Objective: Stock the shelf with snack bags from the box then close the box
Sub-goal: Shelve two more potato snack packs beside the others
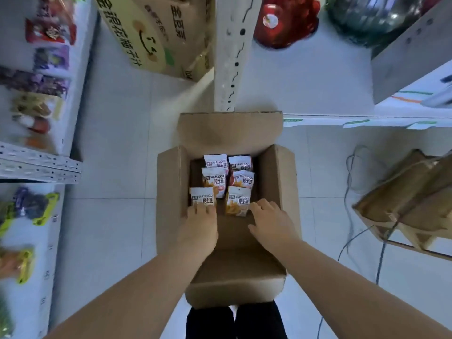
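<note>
An open cardboard box (278, 182) stands on the floor in front of me, all its flaps spread out. Inside stand several white snack bags in two rows. My left hand (199, 222) reaches into the box, and its fingers lie on the lower part of the near-left snack bag (202, 196). Whether it grips the bag I cannot tell. My right hand (267, 221) hovers over the near right of the box with fingers apart, just beside the near-right snack bag (238, 200), holding nothing. The shelf (41, 165) rises on the left with colourful bags on it.
A white shelf upright (232, 52) stands just behind the box. A printed carton (156, 33) leans at the top. Flattened cardboard (411, 199) and cables (349, 182) lie on the floor to the right. Another shelf (415, 113) is at the upper right.
</note>
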